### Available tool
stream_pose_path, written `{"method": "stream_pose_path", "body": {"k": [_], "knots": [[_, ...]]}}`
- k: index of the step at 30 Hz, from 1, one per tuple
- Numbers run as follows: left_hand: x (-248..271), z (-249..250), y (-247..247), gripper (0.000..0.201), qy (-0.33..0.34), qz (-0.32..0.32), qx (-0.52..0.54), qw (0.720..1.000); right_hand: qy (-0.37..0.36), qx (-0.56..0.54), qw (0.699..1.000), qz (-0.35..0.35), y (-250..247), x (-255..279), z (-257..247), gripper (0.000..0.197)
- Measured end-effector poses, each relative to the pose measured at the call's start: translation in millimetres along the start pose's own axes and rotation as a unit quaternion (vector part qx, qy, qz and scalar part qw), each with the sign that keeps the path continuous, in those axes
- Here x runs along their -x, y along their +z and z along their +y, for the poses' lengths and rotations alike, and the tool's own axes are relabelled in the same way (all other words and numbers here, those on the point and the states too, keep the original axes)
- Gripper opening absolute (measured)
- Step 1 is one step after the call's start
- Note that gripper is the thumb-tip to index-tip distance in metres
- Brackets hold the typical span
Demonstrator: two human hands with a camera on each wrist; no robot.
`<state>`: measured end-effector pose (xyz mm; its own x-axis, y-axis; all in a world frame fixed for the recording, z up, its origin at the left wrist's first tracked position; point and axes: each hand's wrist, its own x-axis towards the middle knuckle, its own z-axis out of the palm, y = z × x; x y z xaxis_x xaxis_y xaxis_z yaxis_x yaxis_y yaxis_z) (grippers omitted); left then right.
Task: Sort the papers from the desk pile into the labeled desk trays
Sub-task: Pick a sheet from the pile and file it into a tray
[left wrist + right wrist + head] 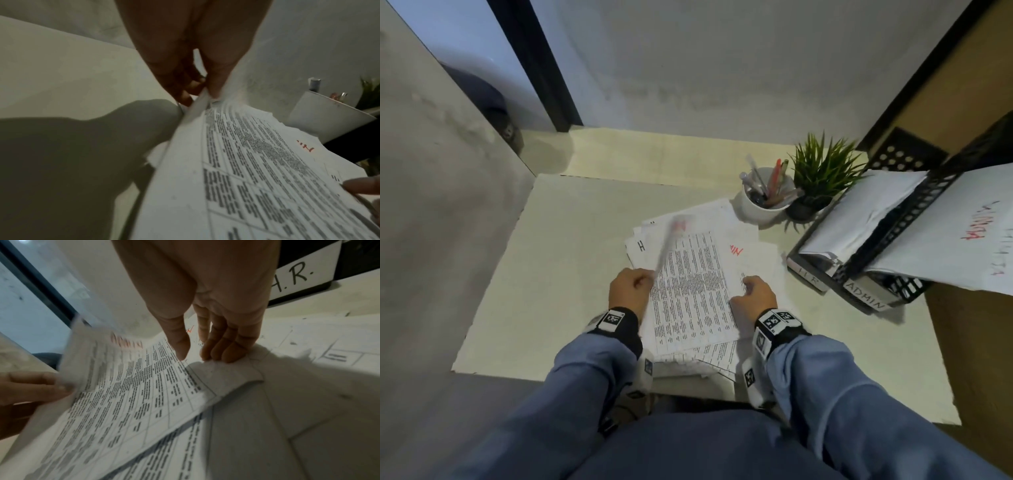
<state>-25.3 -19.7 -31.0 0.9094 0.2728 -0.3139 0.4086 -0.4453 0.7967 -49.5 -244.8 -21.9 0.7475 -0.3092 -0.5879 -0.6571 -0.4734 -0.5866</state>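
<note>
A loose pile of printed papers [688,301] lies mid-desk in front of me. My left hand [631,287] pinches the left edge of one sheet [671,240] and holds it raised and blurred, red writing at its top. The left wrist view shows thumb and fingers [216,81] closed on that edge [195,113]. My right hand [755,293] rests on the pile's right side; its fingertips [222,353] press the papers [144,386], fingers fairly straight. Two black mesh trays at the right are labelled H.R. [810,277] and ADMIN [866,297], both holding papers.
A white cup of pens [763,202] and a small potted plant [822,178] stand just behind the pile, close to the H.R. tray. A grey wall closes the desk at the back and left. The desk's front edge [551,375] is at my lap.
</note>
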Motion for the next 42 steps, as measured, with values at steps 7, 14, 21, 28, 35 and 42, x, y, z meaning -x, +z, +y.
{"method": "stream_pose_path", "body": {"k": [7,14,21,28,35,42], "knots": [[7.8,8.6,-4.5,0.040,-0.035,-0.098,0.115,0.988,-0.035,-0.127,0.990,0.045,-4.3,-9.6,3.0,0.059],[0.2,19.9,8.5,0.047,-0.096,-0.139,0.163,0.972,0.003,-0.260,0.963,0.070,-32.5,-10.7,-1.4,0.034],[-8.2,25.8,24.2,0.030,-0.115,-0.067,-0.027,0.991,0.000,-0.439,0.897,-0.047,-28.4,-11.2,27.8,0.060],[-0.1,23.4,29.8,0.016,-0.072,-0.131,-0.086,0.985,0.007,-0.374,0.927,-0.007,-27.1,-12.8,34.7,0.056],[3.2,13.4,19.0,0.051,-0.093,-0.160,0.171,0.968,0.031,-0.327,0.941,0.082,-38.1,-14.3,21.6,0.032],[7.6,21.8,16.9,0.033,-0.157,-0.145,0.220,0.952,0.039,-0.294,0.948,0.119,-41.7,-14.2,10.0,0.022]]}}
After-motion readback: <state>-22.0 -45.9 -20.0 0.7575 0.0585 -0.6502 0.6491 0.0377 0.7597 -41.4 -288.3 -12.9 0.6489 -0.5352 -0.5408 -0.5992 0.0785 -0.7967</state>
